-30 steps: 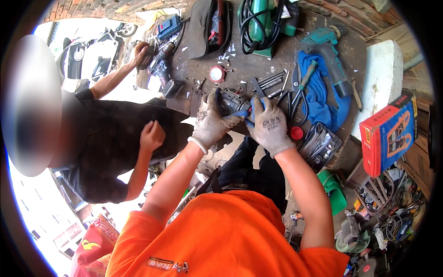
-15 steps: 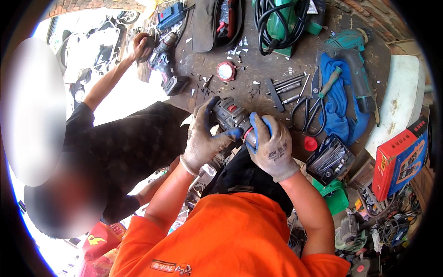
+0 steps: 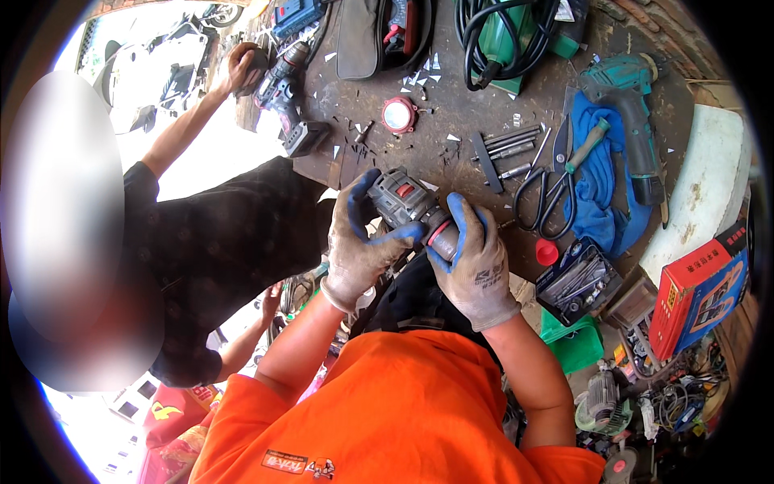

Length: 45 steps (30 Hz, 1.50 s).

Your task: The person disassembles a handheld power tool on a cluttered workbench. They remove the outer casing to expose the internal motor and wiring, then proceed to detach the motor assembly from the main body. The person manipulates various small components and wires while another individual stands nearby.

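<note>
Both my hands wear dirty pale gloves with blue palms. My left hand (image 3: 357,242) grips the body of a grey-black power tool (image 3: 399,198) with a red switch on top. My right hand (image 3: 476,262) closes around its cylindrical front end (image 3: 442,235), just by a pink-red ring. The tool is at the near edge of the dark bench (image 3: 379,145), over my legs. Around it on the bench lie a round red-and-white object (image 3: 398,115), metal bits (image 3: 512,141), black-handled shears (image 3: 532,210) and a red cap (image 3: 547,250).
At left a co-worker (image 3: 218,210) reaches beside a cordless drill (image 3: 282,113). A tool bag (image 3: 359,40), green machine with cable (image 3: 508,40), teal tool (image 3: 625,97), blue cloth (image 3: 592,185), bit box (image 3: 576,286), white foam block (image 3: 693,177) and red-blue carton (image 3: 701,286) surround me.
The tool has come more into view between my hands and lower relative to the bench, as the view shifted. The co-worker's lower arm has moved down toward the floor.
</note>
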Each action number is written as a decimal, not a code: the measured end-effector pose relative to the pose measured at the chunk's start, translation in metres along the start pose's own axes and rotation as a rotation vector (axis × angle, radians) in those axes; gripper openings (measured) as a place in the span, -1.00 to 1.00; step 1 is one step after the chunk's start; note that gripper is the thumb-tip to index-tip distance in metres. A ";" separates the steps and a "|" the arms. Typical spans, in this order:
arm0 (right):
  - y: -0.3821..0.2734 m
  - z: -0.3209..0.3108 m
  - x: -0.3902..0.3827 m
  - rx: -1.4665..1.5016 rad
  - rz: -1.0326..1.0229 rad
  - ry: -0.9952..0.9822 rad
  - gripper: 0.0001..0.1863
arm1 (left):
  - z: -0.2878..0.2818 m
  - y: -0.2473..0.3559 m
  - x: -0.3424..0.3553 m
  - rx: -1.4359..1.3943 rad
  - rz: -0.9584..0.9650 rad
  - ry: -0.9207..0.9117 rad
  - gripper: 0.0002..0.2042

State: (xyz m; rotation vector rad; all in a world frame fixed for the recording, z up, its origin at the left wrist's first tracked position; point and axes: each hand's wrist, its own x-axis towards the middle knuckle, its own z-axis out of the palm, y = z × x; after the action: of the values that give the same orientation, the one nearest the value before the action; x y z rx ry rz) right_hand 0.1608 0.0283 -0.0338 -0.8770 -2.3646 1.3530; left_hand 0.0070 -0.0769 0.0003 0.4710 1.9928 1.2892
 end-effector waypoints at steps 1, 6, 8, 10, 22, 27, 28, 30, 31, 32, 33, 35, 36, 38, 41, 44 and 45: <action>0.001 0.000 0.000 -0.012 -0.027 0.009 -0.10 | 0.001 0.001 -0.001 -0.027 0.002 0.006 -0.08; 0.008 0.001 0.000 0.006 -0.103 0.045 -0.10 | -0.004 0.000 -0.004 0.067 0.023 -0.043 0.08; 0.007 -0.001 0.002 0.049 -0.085 0.040 -0.12 | -0.002 0.004 -0.004 0.128 0.104 -0.077 0.20; 0.005 -0.004 0.006 0.080 -0.062 0.044 -0.15 | -0.006 -0.001 -0.001 0.317 0.214 -0.140 0.20; 0.010 -0.004 0.034 0.445 0.101 0.141 -0.30 | 0.030 -0.021 0.036 0.618 0.326 -0.112 0.16; -0.004 -0.022 0.034 0.357 0.039 0.055 -0.30 | 0.043 -0.056 0.045 0.343 0.312 0.045 0.06; -0.007 -0.026 0.029 0.367 0.099 0.014 -0.35 | 0.043 -0.055 0.046 0.280 0.228 0.060 0.05; -0.010 -0.051 0.024 0.254 0.179 0.018 -0.43 | 0.042 -0.060 0.049 0.136 0.160 0.064 -0.01; -0.009 -0.066 0.023 0.196 0.215 0.025 -0.47 | 0.037 -0.055 0.050 0.183 0.116 0.027 -0.04; 0.011 -0.070 0.020 0.197 0.224 0.176 -0.53 | 0.035 -0.056 0.050 0.189 0.116 0.024 -0.05; 0.037 -0.072 0.018 0.196 0.230 0.327 -0.59 | 0.035 -0.060 0.050 0.194 0.116 0.021 -0.05; 0.064 -0.097 0.026 0.006 0.261 0.523 -0.63 | 0.036 -0.046 0.048 0.267 0.124 0.008 -0.05; 0.072 -0.108 0.033 -0.039 0.362 0.489 -0.61 | 0.036 -0.038 0.045 0.308 0.125 0.002 -0.05; 0.073 -0.118 0.047 -0.095 0.428 0.422 -0.56 | 0.036 -0.029 0.043 0.352 0.131 0.001 -0.06; 0.059 -0.113 0.067 -0.214 0.367 0.282 -0.52 | 0.037 -0.028 0.043 0.398 0.136 0.012 -0.05; 0.037 -0.090 0.090 -0.447 0.486 0.064 -0.56 | 0.036 -0.030 0.043 0.380 0.148 0.002 -0.04; 0.033 -0.085 0.098 -0.538 0.571 -0.026 -0.58 | 0.035 -0.029 0.043 0.391 0.139 -0.005 -0.04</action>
State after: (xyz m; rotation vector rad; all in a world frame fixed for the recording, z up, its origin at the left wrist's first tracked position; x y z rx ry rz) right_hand 0.1401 0.1604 -0.0232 -1.7982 -2.6576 0.8702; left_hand 0.0056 -0.0404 -0.0505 0.8092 2.2475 0.9717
